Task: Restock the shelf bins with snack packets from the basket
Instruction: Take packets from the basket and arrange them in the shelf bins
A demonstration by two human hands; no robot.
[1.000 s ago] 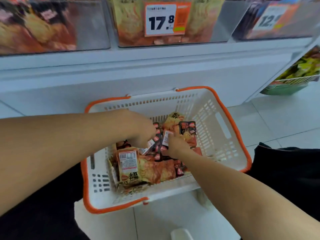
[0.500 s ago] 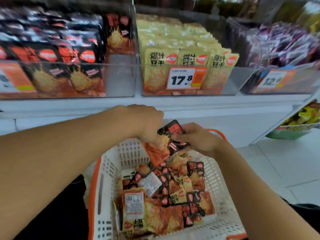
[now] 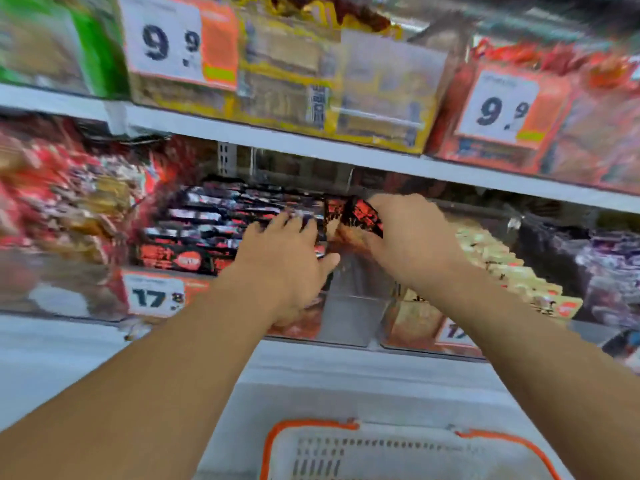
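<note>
Up at the black-packet bin [image 3: 349,306], right hand [image 3: 412,237] grips a packet [image 3: 362,216]; left hand [image 3: 287,268] seemingly spread.

1. A white price tag [image 3: 162,46] reading 9.9 hangs on the upper shelf, beside yellow boxes [image 3: 346,98].
2. Another 9.9 tag [image 3: 498,107] fronts red packs [image 3: 595,133] at right.
3. Green packaging [image 3: 100,46] sits upper left, blurred.
</note>
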